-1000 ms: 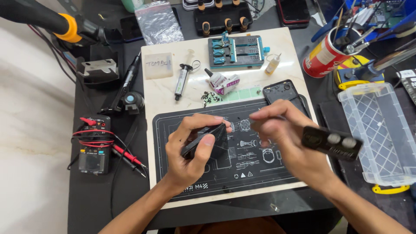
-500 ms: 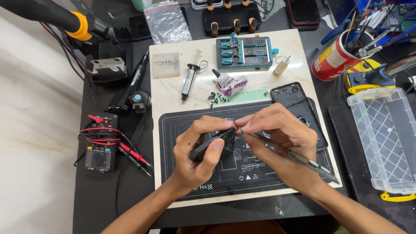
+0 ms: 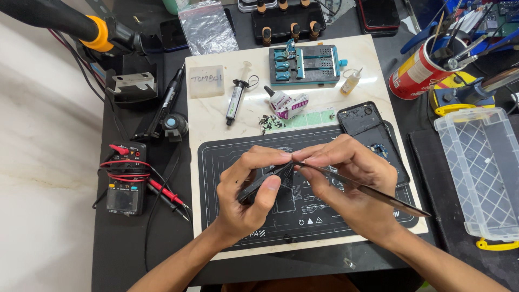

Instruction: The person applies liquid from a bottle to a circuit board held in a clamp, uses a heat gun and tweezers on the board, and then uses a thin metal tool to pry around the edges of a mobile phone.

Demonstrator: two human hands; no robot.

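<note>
My left hand grips a small black phone part, tilted, above the black work mat. My right hand holds thin dark tweezers, whose tip meets the part's upper edge between my fingertips. The tweezers' long end points to the lower right. An opened black phone body lies on the mat just behind my right hand.
A metal clamp fixture, syringe, glue tube, small bottle and loose screws lie on the white board. A multimeter sits left. A red tool can and a clear plastic box stand right.
My right hand has swapped a thick black tool for thin tweezers and brought their tip to the part. Both hands have drawn together over the mat.
</note>
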